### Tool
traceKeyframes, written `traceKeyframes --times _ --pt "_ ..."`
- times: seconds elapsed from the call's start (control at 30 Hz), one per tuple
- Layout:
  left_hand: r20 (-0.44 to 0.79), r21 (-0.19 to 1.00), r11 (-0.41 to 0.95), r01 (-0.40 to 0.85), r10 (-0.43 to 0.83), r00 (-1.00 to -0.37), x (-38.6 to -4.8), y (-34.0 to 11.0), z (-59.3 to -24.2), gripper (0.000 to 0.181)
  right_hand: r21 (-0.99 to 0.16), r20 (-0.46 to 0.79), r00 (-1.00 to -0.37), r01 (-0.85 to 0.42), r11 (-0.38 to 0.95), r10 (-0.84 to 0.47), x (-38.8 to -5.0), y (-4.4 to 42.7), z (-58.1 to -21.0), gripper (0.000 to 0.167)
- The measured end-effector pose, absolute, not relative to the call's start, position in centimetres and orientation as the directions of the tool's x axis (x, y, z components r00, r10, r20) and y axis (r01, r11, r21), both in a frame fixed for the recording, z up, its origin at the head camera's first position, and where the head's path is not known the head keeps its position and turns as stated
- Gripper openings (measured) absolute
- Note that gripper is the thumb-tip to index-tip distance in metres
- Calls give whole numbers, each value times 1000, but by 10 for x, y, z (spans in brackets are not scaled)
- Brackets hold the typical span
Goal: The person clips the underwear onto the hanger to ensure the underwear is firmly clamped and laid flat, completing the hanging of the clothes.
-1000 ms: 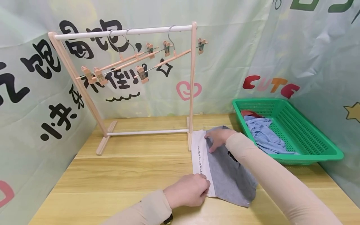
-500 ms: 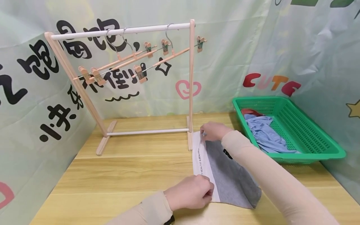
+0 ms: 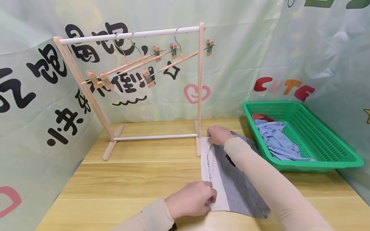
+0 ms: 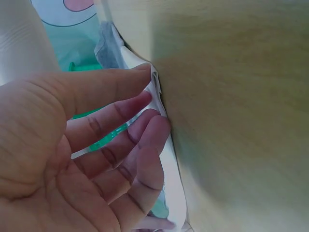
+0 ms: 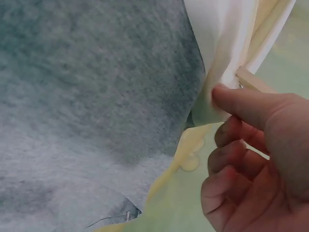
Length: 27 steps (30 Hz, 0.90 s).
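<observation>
A grey garment (image 3: 238, 183) with a white printed waistband (image 3: 209, 173) lies on the table, right of the hanger rack. My left hand (image 3: 192, 197) pinches the near end of the band between thumb and fingers; in the left wrist view the thumb (image 4: 116, 84) lies against the folded white edge. At the far end of the band, my right hand (image 3: 219, 134) pinches the white fabric. The right wrist view shows its thumb (image 5: 241, 101) on the band, the other fingers curled below, and the grey cloth (image 5: 96, 87) spread beside it. My right forearm covers part of the garment.
A wooden rack (image 3: 200, 96) stands at the back left, with three clip hangers (image 3: 182, 59) on its white top bar. A green basket (image 3: 321, 165) at the right holds a light blue cloth (image 3: 274, 138) and a dark red one (image 3: 262, 117). Printed fabric walls (image 3: 231, 64) enclose the table.
My right hand has gone from the grey cloth beside the band to the band's far end and grips it. The left hand keeps its hold at the near end. The head view has shifted slightly.
</observation>
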State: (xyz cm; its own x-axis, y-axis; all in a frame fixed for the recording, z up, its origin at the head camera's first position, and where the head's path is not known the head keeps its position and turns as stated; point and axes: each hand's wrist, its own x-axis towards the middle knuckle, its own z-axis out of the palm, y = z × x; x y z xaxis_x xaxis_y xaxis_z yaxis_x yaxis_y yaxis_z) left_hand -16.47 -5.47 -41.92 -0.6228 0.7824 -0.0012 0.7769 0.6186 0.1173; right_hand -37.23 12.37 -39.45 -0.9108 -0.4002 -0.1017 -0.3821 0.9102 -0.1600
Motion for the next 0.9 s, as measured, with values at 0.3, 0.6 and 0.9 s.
traceKeyframes --times 0.3,0.6,0.9 --pt "-10 106 625 774 779 -627 -163 -54 -418 20 -364 -26 -860 -467 806 -510 -372 135 -382 8" --pt "-30 80 615 785 788 -615 -162 -60 -420 25 -514 -41 -856 -424 746 -515 -368 121 -390 12" --pt "-42 114 629 769 776 -629 -167 -73 -418 27 -495 -14 -860 -437 751 -510 -366 107 -398 9"
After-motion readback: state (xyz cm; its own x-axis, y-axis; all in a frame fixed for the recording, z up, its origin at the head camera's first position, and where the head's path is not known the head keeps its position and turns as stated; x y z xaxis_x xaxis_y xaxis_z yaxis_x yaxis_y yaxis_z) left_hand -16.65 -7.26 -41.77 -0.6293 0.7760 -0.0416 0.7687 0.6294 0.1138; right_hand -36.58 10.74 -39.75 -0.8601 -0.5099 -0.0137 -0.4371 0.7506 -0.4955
